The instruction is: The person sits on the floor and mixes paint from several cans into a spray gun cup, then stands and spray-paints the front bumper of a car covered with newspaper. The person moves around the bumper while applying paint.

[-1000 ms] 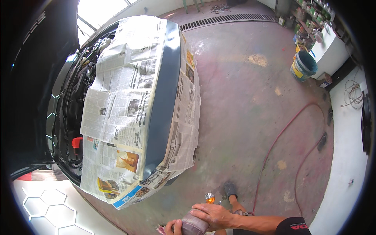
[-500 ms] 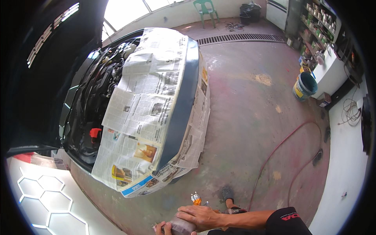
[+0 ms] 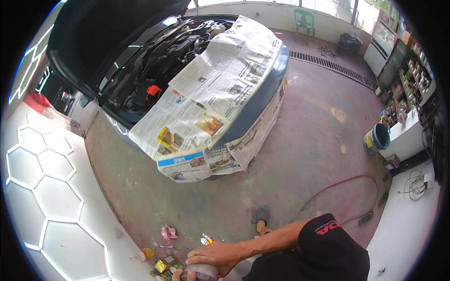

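At the lower edge, my right hand (image 3: 213,256) lies over the top of a round, greyish, see-through cup (image 3: 201,271), its fingers curled on the rim. Fingertips of my left hand (image 3: 183,275) wrap the cup's near left side; the rest of that hand is cut off by the picture's edge. Just beyond my right knuckles an orange-and-silver metal piece (image 3: 206,240) sticks up, like part of a spray gun. Whether it joins the cup is hidden. Ahead stands a car front, its grey-blue bumper strip (image 3: 255,107) bare between taped newspaper sheets (image 3: 201,100).
The raised hood (image 3: 89,42) uncovers the engine bay (image 3: 168,51). Small tins and a yellow can (image 3: 161,266) stand left of my hands, near crumpled pink paper (image 3: 169,233). A red hose (image 3: 337,182) loops over the floor at right, before a bucket (image 3: 376,138) and crowded shelves (image 3: 417,79).
My view has swung left, so the car sits farther right and higher, and the tins at lower left have come in. Both hands stay on the cup.
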### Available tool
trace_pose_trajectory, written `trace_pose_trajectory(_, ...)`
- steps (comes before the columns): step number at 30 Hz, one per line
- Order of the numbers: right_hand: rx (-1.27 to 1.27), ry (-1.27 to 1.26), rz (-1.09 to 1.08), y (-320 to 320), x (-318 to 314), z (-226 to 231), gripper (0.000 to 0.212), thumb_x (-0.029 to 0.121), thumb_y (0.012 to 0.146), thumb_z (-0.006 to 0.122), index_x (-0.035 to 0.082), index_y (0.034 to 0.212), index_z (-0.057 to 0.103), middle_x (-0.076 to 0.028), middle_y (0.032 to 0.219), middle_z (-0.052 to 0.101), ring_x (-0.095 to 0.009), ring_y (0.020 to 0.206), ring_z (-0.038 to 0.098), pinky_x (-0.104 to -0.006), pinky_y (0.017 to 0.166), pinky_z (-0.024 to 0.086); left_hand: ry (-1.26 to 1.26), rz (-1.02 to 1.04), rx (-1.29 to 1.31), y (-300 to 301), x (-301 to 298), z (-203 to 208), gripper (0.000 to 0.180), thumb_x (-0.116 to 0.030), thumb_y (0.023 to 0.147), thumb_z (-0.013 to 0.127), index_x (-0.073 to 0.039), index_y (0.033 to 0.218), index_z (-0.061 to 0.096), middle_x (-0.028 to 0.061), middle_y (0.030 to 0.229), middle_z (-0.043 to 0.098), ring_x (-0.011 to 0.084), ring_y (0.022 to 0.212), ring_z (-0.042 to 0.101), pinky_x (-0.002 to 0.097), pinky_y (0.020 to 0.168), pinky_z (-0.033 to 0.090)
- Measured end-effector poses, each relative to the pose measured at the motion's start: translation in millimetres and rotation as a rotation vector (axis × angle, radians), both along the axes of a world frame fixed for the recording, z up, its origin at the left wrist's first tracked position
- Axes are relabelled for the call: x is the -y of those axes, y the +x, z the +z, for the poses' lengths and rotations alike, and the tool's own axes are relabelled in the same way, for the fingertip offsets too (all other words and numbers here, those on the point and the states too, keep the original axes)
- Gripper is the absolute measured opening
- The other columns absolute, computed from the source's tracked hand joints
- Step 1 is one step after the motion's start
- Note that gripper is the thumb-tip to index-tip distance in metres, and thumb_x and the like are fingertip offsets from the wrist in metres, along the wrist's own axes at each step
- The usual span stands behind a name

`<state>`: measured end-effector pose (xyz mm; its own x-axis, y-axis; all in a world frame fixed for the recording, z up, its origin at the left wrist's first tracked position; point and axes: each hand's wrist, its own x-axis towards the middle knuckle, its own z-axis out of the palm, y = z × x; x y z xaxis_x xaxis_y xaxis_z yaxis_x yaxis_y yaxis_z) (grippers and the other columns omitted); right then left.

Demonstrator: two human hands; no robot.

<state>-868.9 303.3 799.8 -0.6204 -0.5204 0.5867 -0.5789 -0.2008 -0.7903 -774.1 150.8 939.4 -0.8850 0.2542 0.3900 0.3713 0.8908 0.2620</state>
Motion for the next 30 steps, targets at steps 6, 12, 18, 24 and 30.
trace_pose_trajectory(6,0.012,0.11,0.412,112.8,99.5,16.0,0.118,0.041,0.052,0.1,0.008,0.152,0.048,-0.018,0.132,0.067,-0.042,0.111,0.072,-0.052,0.085,0.06,0.019,0.098,0.187,162.0,93.5,20.1,0.095,-0.038,0.068,0.098,-0.021,0.154,0.062,0.0311,0.156,0.05,0.0553,0.134,0.057,0.0663,0.108,0.051)
trace_pose_trajectory(12,0.051,0.258,0.711,215.6,148.6,37.1,0.11,0.034,0.059,0.098,0.011,0.153,0.046,-0.017,0.127,0.066,-0.042,0.118,0.071,-0.0521,0.088,0.06,0.061,0.189,0.112,302.6,137.7,9.0,0.093,-0.035,0.064,0.096,-0.015,0.149,0.066,0.0311,0.148,0.057,0.0513,0.131,0.061,0.0632,0.109,0.052)
trace_pose_trajectory(18,0.043,0.148,0.437,258.3,160.5,6.1,0.119,0.043,0.061,0.099,0.009,0.161,0.043,-0.02,0.15,0.06,-0.043,0.124,0.07,-0.0515,0.1,0.059,0.161,0.23,0.123,312.4,152.0,-8.8,0.087,-0.032,0.071,0.094,-0.005,0.149,0.066,0.0315,0.149,0.058,0.0516,0.133,0.06,0.0623,0.111,0.051)
trace_pose_trajectory(24,0.245,0.462,-0.017,247.7,81.3,-60.7,0.08,0.048,0.082,0.09,0.006,0.143,0.06,-0.023,0.143,0.067,-0.041,0.119,0.071,-0.0486,0.099,0.057,0.138,0.222,0.104,254.4,160.1,-26.7,0.084,-0.031,0.076,0.094,-0.001,0.149,0.065,0.0296,0.148,0.061,0.0503,0.135,0.059,0.0605,0.113,0.05)
trace_pose_trajectory(30,0.797,1.201,-0.147,299.0,-25.9,-184.9,0.046,0.046,0.106,0.064,0.002,0.11,0.077,-0.022,0.118,0.077,-0.044,0.112,0.074,-0.0549,0.095,0.058,0.078,0.324,0.254,204.0,169.3,-92.3,0.084,-0.029,0.076,0.094,0.0,0.149,0.065,0.0303,0.148,0.06,0.0512,0.136,0.058,0.0617,0.115,0.049)
